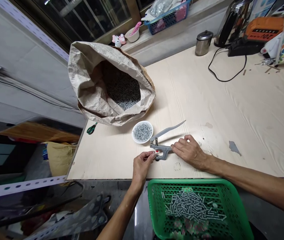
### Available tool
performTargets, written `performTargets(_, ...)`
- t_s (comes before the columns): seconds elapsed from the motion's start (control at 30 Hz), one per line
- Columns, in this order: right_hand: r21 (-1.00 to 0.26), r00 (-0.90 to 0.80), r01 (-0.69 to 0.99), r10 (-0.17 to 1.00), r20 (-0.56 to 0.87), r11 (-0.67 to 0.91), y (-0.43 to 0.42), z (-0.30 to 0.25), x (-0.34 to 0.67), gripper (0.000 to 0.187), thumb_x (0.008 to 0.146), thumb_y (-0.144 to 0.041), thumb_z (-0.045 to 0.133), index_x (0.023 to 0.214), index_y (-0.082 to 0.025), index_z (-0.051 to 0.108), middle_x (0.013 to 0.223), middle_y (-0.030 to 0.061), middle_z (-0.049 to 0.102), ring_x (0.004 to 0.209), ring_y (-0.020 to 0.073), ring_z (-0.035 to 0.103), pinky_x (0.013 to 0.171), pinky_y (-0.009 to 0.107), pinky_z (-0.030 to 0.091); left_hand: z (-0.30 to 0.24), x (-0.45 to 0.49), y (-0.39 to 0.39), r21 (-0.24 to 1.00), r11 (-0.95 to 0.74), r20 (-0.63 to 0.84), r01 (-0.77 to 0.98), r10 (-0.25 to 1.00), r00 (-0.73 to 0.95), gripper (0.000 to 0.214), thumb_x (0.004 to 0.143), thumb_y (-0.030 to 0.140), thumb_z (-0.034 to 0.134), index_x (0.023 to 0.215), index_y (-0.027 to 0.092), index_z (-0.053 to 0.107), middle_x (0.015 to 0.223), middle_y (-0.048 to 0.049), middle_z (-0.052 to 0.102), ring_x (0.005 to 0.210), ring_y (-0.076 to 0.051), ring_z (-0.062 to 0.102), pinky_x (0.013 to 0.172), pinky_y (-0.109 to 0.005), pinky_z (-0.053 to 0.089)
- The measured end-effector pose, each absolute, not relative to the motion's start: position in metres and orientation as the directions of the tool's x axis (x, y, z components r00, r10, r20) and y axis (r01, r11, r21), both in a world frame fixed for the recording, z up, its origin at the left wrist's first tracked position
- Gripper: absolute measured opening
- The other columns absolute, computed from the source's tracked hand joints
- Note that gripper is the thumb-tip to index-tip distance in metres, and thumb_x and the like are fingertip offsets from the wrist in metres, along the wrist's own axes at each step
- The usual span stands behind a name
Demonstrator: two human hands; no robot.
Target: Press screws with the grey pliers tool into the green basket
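Note:
Grey snap pliers (164, 148) with a coiled spring and a red tip rest on the wooden table, their upper handle raised. My right hand (189, 151) is closed around the end of the lower handle. At the pliers' jaw, my left hand (142, 165) pinches something small between thumb and fingertips; I cannot make out what. Just behind the jaw, a white bowl (142, 132) is full of small silver screws. Below the table edge, a green plastic basket (154, 213) holds a pile of silver screw-like pieces.
A large woven sack (86, 96) of dark and silver screws gapes at the back left. Green-handled scissors (91, 128) lie by the left edge. A metal canister (204, 43), a kettle (232, 23) and an orange box (264, 28) with a black cable (228, 81) stand at the back right.

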State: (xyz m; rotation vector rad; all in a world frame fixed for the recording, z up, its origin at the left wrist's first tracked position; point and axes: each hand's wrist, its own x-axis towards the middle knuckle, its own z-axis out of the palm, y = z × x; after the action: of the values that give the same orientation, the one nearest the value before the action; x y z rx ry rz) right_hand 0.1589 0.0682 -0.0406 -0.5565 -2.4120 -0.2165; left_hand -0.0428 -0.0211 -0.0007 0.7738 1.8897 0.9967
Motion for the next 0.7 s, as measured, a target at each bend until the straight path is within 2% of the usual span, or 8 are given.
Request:
performTargets(0.2,0.026,-0.716,0.438,0.331,0.614,0.898,0.066,-0.04,0.16,0.023,0.092,-0.009,0.046,0.076,-0.02,0.058,0.069,-0.0004,0.057,0.071,0.016,0.038,0.074,0.035,0.025,-0.001,-0.042,-0.02,0.86,0.476,-0.364,0.183,0.825,-0.433,0.033,0.062,0.043,0.075,0.077,0.013,0.074,0.078,-0.0074,0.073,0.072,-0.018,0.064,0.07,-0.027,0.047)
performTargets(0.5,0.017,-0.711,0.437,0.334,0.619,0.899,0.067,-0.039,0.159,0.025,0.093,-0.009,0.044,0.076,-0.019,0.059,0.068,-0.0003,0.056,0.071,0.0161,0.038,0.073,0.036,0.025,-0.005,-0.049,-0.012,0.814,0.498,-0.377,0.3,0.845,-0.379,0.027,0.063,0.037,0.074,0.072,0.012,0.073,0.071,-0.006,0.072,0.064,-0.016,0.063,0.062,-0.025,0.046)
performTargets(0.6,0.004,-0.725,0.445,0.358,0.589,0.895,0.067,-0.04,0.159,0.026,0.093,-0.009,0.043,0.076,-0.02,0.059,0.07,-0.0008,0.057,0.07,0.0155,0.038,0.073,0.035,0.024,-0.003,-0.051,-0.008,0.79,0.539,-0.447,0.292,0.832,-0.328,0.024,0.063,0.034,0.075,0.07,0.012,0.069,0.059,-0.003,0.068,0.054,-0.013,0.06,0.054,-0.023,0.044)
performTargets(0.7,0.003,-0.737,0.438,0.357,0.574,0.899,0.067,-0.042,0.158,0.027,0.094,-0.009,0.041,0.077,-0.02,0.058,0.07,-0.0012,0.056,0.071,0.0154,0.038,0.074,0.035,0.024,0.002,-0.049,-0.006,0.717,0.661,-0.601,0.222,0.748,-0.282,0.025,0.065,0.032,0.076,0.072,0.012,0.065,0.047,-0.0004,0.062,0.044,-0.013,0.058,0.049,-0.023,0.046)
